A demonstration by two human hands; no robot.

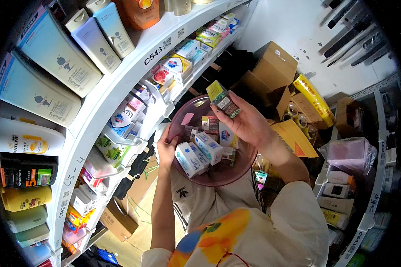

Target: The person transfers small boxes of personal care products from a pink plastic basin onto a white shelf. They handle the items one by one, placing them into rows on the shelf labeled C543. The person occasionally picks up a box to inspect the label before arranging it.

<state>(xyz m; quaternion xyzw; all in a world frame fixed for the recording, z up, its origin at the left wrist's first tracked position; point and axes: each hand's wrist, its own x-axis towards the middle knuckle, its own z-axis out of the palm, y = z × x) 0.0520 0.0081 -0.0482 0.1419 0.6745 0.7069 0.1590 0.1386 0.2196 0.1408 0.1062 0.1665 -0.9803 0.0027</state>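
Observation:
With my left hand [167, 148] I grip the rim of a translucent purple plastic basin [235, 173] held over my lap. In my right hand [250, 121], above the basin's far right side, is a small green and yellow carton [223, 99] bearing a barcode. Inside the basin lie several boxed items: white-and-blue cartons [208, 148] at the front, a red-and-green carton [210, 124] behind them, and a white Safeguard soap box [228, 135] to the right. A small pink piece [187, 118] rests near the far left wall.
A curved-looking white shelf [127, 76] on the left carries shampoo bottles [93, 41] above and soap boxes [175, 65] below. Open cardboard boxes [275, 63] and a yellow packaged roll [314, 100] stand beyond the basin. Another shelf with plastic-wrapped goods [349, 153] is at right.

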